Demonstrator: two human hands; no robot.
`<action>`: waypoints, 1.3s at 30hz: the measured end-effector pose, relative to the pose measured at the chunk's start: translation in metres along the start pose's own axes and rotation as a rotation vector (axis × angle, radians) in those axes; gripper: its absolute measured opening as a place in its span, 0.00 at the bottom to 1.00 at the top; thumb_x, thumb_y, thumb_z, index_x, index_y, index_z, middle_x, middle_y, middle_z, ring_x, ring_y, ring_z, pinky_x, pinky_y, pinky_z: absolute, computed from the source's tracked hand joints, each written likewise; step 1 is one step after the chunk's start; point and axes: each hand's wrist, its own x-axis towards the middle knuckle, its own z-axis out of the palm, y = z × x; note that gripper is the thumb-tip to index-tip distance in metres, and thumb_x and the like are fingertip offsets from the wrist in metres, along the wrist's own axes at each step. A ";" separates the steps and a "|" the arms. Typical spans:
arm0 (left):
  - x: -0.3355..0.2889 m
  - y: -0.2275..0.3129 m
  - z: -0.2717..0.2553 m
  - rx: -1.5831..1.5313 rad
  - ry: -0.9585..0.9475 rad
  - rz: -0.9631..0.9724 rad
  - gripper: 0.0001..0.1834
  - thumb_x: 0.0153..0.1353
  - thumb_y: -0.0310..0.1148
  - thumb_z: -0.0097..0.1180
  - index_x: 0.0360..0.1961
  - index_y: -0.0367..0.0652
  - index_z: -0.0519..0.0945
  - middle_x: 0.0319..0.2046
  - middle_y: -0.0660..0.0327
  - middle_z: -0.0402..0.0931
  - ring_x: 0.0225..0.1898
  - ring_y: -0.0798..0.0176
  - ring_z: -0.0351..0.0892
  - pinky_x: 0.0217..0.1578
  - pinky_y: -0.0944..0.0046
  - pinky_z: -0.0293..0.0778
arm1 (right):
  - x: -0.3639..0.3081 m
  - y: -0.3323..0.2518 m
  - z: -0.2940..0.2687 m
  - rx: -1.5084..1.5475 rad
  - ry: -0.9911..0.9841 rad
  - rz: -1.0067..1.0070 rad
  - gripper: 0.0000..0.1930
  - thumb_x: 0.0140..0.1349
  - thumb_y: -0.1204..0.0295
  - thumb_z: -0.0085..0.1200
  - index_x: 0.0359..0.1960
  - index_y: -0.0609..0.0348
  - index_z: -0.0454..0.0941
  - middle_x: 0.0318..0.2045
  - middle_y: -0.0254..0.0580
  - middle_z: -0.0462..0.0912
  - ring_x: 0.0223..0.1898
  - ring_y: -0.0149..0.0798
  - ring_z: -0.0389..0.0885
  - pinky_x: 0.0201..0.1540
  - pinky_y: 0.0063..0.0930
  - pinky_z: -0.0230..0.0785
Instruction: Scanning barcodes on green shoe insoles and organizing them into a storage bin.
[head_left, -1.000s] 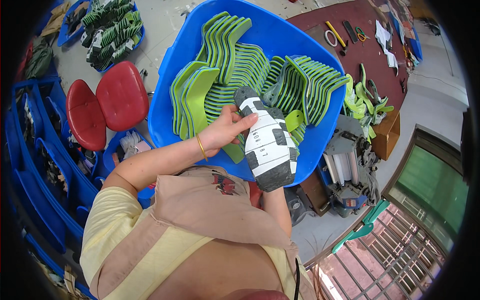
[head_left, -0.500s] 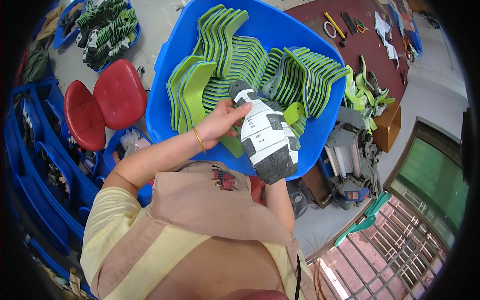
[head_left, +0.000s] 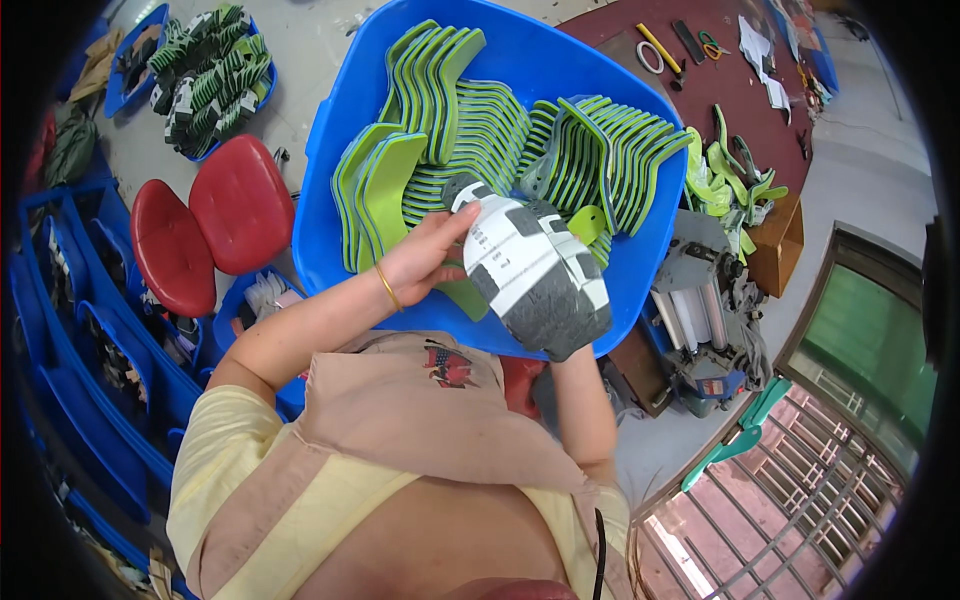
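My left hand [head_left: 430,250] is closed on the narrow end of a shoe-insole-shaped piece [head_left: 535,275], its thumb lying on the top face. The piece has dark grey and white blocks with small print; whether it is one insole or several stacked cannot be told. My right forearm [head_left: 582,405] rises to its broad dark end, and my right hand is hidden behind it. Below the piece is a large blue tub [head_left: 325,215] holding rows of stacked, curved green-edged insoles [head_left: 480,120]. A loose green round-ended piece [head_left: 586,224] shows beside the held one.
Two red chair seats [head_left: 240,205] stand at left, near blue bins [head_left: 110,340]. Another tub holds green and checkered pieces [head_left: 205,80]. On the dark red table [head_left: 610,30] lie a hammer [head_left: 660,45], a tape roll [head_left: 650,57], scissors [head_left: 713,45] and green scraps [head_left: 725,180]. A machine [head_left: 695,310] is at right.
The insole-shaped piece has turned and tilted, its broad dark end swinging right and showing more of its face. My left hand shifted slightly left and down with it; my right forearm moved right.
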 end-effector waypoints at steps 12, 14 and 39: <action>0.083 0.036 -0.044 -1.044 -0.003 -0.051 0.19 0.64 0.39 0.51 0.49 0.36 0.70 0.44 0.50 0.70 0.43 0.53 0.75 0.46 0.61 0.78 | 0.112 -0.020 -0.021 1.296 0.041 0.608 0.27 0.68 0.54 0.34 0.60 0.61 0.60 0.60 0.58 0.60 0.60 0.59 0.61 0.62 0.60 0.52; 0.090 0.045 -0.040 -1.100 0.136 -0.039 0.21 0.62 0.37 0.53 0.48 0.30 0.66 0.44 0.49 0.69 0.44 0.54 0.75 0.43 0.61 0.80 | 0.130 -0.013 -0.022 1.624 0.009 0.643 0.32 0.69 0.51 0.30 0.65 0.61 0.43 0.62 0.68 0.52 0.63 0.67 0.53 0.62 0.63 0.50; 0.056 -0.029 0.038 0.054 0.025 0.040 0.08 0.64 0.38 0.49 0.38 0.47 0.73 0.28 0.69 0.75 0.28 0.74 0.73 0.32 0.72 0.70 | 0.005 -0.014 -0.117 0.632 0.445 0.016 0.13 0.63 0.71 0.52 0.46 0.64 0.73 0.38 0.36 0.80 0.35 0.27 0.78 0.39 0.21 0.70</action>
